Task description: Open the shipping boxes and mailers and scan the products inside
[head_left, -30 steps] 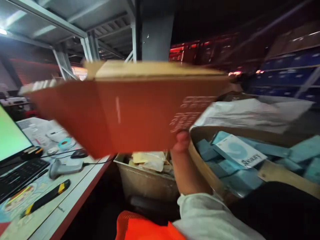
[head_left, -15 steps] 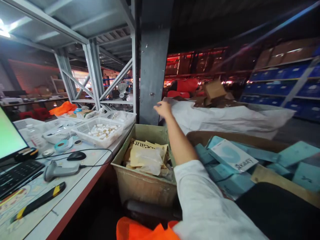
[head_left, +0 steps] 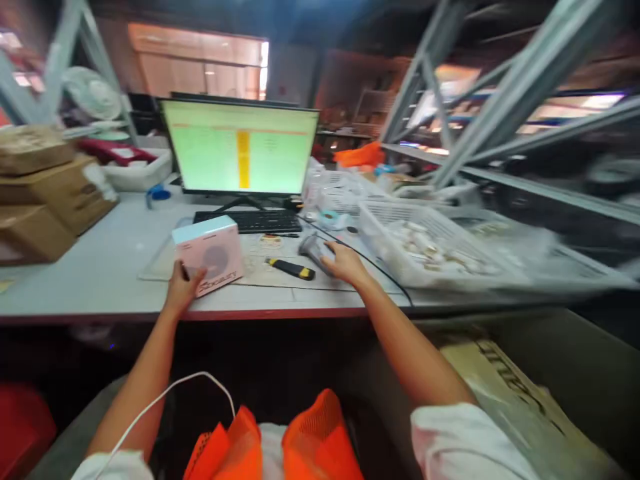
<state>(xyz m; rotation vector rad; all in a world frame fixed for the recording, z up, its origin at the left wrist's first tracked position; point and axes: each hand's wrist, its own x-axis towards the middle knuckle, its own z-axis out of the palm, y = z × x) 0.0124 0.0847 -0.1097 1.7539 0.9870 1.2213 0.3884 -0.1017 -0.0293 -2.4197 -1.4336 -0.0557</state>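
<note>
My left hand (head_left: 183, 287) is closed around the lower left corner of a small carton (head_left: 213, 257) with a pale front, light blue top and dark lettering. The carton is tilted over the desk's front part. A dark stick-like bit shows at my left fingers; I cannot make out what it is. My right hand (head_left: 346, 263) is on a grey barcode scanner (head_left: 313, 248), fingers curled at its handle. Between the hands lies a black and yellow utility knife (head_left: 291, 268). Behind the carton are a keyboard (head_left: 255, 221) and a lit monitor (head_left: 210, 147).
A white basket (head_left: 380, 240) of small white and gold pieces stands right of the scanner, beside its cable. Brown cardboard boxes (head_left: 45, 200) are stacked at the left. Below the desk at right sits a bin (head_left: 575, 340) with yellow packets. Metal rack braces (head_left: 505, 107) rise behind.
The view has swung left from the bins to the desk. My right hand has come from near the pillar to the scanner. My left hand now shows, holding the carton.
</note>
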